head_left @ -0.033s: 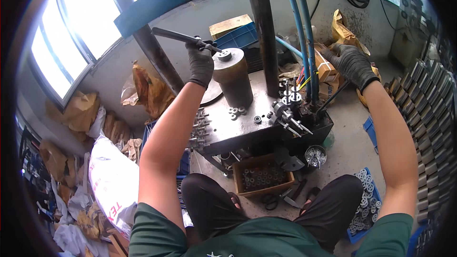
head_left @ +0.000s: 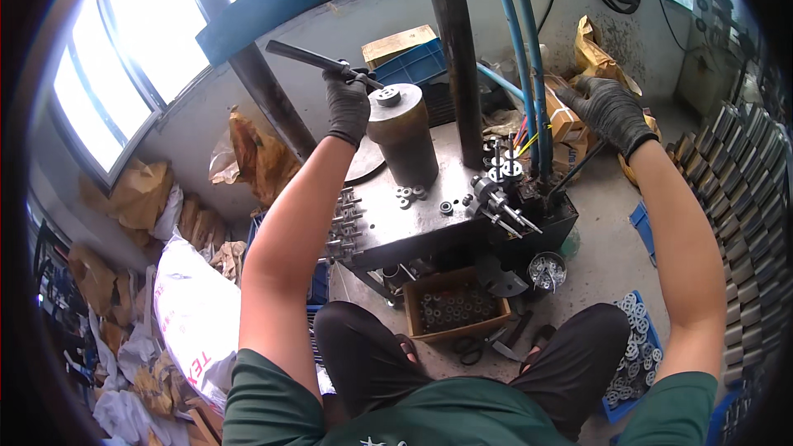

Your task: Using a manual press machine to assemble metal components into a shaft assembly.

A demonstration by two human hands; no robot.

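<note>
My left hand (head_left: 347,106), in a dark grey glove, is closed around a long dark metal bar (head_left: 304,55). The bar's inner end reaches a small round metal part (head_left: 387,96) on top of a thick upright steel cylinder (head_left: 406,144). Off to the right, my gloved right hand (head_left: 610,116) is raised with fingers curled. A thin dark lever (head_left: 580,167) runs up from the press's right side behind that wrist; its upper end is hidden by the hand. Several small metal rings (head_left: 410,195) lie at the cylinder's foot on the steel press table (head_left: 384,221).
Shafts with toothed wheels (head_left: 500,194) occupy the table's right end. Steel posts (head_left: 456,58) and blue hoses (head_left: 529,58) rise behind. Below are a wooden box (head_left: 454,330) of rings, a metal bowl (head_left: 547,271) and a blue crate (head_left: 619,409) of wheels. Stacked metal pieces (head_left: 727,198) line the right.
The bar in my left hand has turned slightly, its outer end a little higher and broader in view. My right hand stays where it was.
</note>
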